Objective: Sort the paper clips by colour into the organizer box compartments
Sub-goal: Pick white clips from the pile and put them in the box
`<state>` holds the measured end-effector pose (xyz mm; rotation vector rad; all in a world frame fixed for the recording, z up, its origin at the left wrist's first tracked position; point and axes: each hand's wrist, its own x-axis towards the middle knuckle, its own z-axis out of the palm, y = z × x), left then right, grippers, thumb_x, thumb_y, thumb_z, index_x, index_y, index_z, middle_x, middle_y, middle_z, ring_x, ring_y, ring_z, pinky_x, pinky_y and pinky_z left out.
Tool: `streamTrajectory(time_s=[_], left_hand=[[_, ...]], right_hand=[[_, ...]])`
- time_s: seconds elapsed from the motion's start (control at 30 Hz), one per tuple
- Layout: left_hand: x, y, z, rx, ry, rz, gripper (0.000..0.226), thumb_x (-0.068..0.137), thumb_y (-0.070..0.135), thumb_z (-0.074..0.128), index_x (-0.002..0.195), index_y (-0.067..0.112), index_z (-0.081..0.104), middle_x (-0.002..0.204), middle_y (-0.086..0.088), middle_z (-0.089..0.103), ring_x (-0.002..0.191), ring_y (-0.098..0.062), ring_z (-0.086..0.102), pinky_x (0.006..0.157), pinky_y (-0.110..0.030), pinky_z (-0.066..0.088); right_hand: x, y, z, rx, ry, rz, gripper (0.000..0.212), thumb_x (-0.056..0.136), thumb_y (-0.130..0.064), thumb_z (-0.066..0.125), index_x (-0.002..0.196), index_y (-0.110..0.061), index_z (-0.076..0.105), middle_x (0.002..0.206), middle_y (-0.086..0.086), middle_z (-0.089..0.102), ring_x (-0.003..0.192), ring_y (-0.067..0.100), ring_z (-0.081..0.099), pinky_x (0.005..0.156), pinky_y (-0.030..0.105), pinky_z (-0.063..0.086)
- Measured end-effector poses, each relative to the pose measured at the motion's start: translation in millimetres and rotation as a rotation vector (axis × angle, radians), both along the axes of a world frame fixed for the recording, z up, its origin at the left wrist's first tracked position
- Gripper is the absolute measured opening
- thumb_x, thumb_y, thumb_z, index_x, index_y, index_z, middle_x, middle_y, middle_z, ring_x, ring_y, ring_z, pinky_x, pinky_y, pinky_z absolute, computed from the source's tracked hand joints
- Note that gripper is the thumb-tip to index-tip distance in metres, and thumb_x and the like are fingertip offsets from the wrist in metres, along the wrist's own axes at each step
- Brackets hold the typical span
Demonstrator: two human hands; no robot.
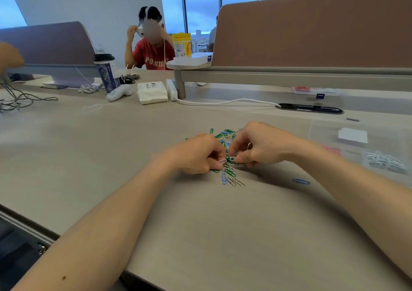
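Note:
A heap of green, blue and silver paper clips (225,137) lies on the desk in the middle of the head view. My left hand (196,154) is at the heap's near left edge, its fingers curled, pinching a silver clip (222,161). My right hand (260,145) is on the heap's right side, and its curled fingers pinch several clips (238,161). A clear organizer box (356,148) stands at the right, with white clips (384,162) in a near compartment and pink clips (332,150) beside them. One blue clip (301,181) lies apart.
A white cable (225,102) runs across the desk behind the heap to a cable slot (311,108). A tissue pack (152,92), a controller (118,92) and a cup (107,72) stand at the back left. A brown partition (312,34) rises behind, and a person sits beyond it.

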<state>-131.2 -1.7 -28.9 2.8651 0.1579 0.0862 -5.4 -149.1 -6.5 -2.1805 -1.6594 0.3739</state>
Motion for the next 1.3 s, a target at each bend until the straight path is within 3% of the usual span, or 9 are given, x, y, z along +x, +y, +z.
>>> streamTrajectory(time_s=[0.1, 0.23, 0.47, 0.7, 0.8, 0.87, 1.07, 1.2, 1.3], left_hand=[[-2.6, 4.7, 4.5, -0.034, -0.074, 0.041, 0.014, 0.085, 0.013, 0.071, 0.074, 0.017, 0.062, 0.062, 0.011, 0.056, 0.055, 0.001, 0.047, 0.054, -0.013, 0.035], [-4.0, 12.4, 7.3, -0.085, -0.215, 0.135, 0.010, 0.084, 0.013, 0.074, 0.080, 0.018, 0.066, 0.070, 0.010, 0.062, 0.060, 0.004, 0.054, 0.056, -0.007, 0.038], [0.3, 11.5, 0.2, -0.098, -0.213, 0.183, 0.011, 0.082, 0.014, 0.076, 0.092, 0.013, 0.074, 0.076, 0.005, 0.067, 0.068, -0.004, 0.060, 0.064, -0.015, 0.045], [5.1, 6.2, -4.5, -0.014, -0.142, 0.156, 0.015, 0.082, 0.020, 0.076, 0.095, 0.012, 0.074, 0.078, 0.002, 0.065, 0.071, -0.012, 0.057, 0.067, -0.021, 0.041], [6.0, 4.7, -4.1, 0.007, -0.112, 0.168, 0.006, 0.083, 0.020, 0.075, 0.085, 0.017, 0.070, 0.071, 0.005, 0.061, 0.064, -0.010, 0.052, 0.063, -0.021, 0.039], [5.5, 3.9, -3.3, 0.010, -0.094, 0.174, 0.016, 0.083, 0.018, 0.074, 0.076, 0.023, 0.061, 0.065, 0.009, 0.056, 0.059, -0.005, 0.048, 0.058, -0.019, 0.035], [1.8, 6.3, -1.9, -0.029, -0.094, 0.210, 0.009, 0.085, 0.020, 0.072, 0.080, 0.014, 0.069, 0.075, -0.001, 0.067, 0.069, -0.014, 0.057, 0.063, -0.023, 0.043], [0.1, 7.7, 1.6, -0.082, -0.101, 0.227, 0.008, 0.086, 0.021, 0.071, 0.080, 0.018, 0.068, 0.077, 0.000, 0.069, 0.071, -0.013, 0.061, 0.066, -0.023, 0.047], [-1.8, 9.7, 3.3, -0.117, -0.078, 0.232, 0.007, 0.086, 0.019, 0.071, 0.080, 0.019, 0.068, 0.074, 0.003, 0.068, 0.070, -0.011, 0.061, 0.067, -0.023, 0.049]], right_hand=[[-3.2, 0.8, -1.9, 0.018, 0.024, -0.045, 0.013, 0.086, -0.017, 0.068, 0.074, -0.020, 0.072, 0.071, 0.000, 0.074, 0.058, 0.012, 0.071, 0.067, 0.033, 0.061], [-9.3, 2.9, -3.8, 0.037, 0.005, -0.073, 0.015, 0.084, -0.018, 0.072, 0.069, -0.016, 0.072, 0.058, -0.004, 0.070, 0.050, 0.009, 0.067, 0.054, 0.016, 0.049], [-16.8, 5.2, -7.3, -0.046, -0.116, -0.015, 0.007, 0.084, -0.024, 0.076, 0.079, -0.019, 0.075, 0.060, -0.012, 0.064, 0.050, -0.010, 0.055, 0.057, 0.014, 0.042], [-15.7, 5.5, -8.3, -0.086, -0.177, -0.006, 0.006, 0.086, -0.022, 0.073, 0.084, -0.016, 0.074, 0.062, -0.012, 0.060, 0.059, -0.004, 0.051, 0.066, 0.021, 0.044], [-15.7, 5.5, -7.7, -0.105, -0.170, -0.003, 0.006, 0.086, -0.018, 0.071, 0.082, -0.015, 0.073, 0.059, -0.013, 0.058, 0.053, -0.011, 0.053, 0.059, 0.018, 0.042], [-15.7, 5.4, -6.7, -0.113, -0.154, -0.003, 0.006, 0.086, -0.017, 0.070, 0.081, -0.015, 0.072, 0.059, -0.013, 0.059, 0.050, -0.016, 0.051, 0.057, 0.015, 0.041], [-9.4, 1.7, -0.2, -0.053, -0.094, -0.061, 0.012, 0.084, -0.016, 0.071, 0.072, -0.018, 0.069, 0.059, -0.011, 0.062, 0.042, -0.006, 0.053, 0.055, 0.017, 0.041], [-5.3, 1.4, -0.2, -0.011, -0.072, -0.108, 0.014, 0.083, -0.016, 0.071, 0.070, -0.018, 0.068, 0.058, -0.010, 0.063, 0.048, 0.003, 0.058, 0.060, 0.026, 0.053], [-2.3, 2.0, -0.1, 0.028, -0.065, -0.138, 0.014, 0.085, -0.017, 0.071, 0.071, -0.018, 0.070, 0.059, -0.009, 0.064, 0.044, -0.002, 0.055, 0.055, 0.020, 0.049]])
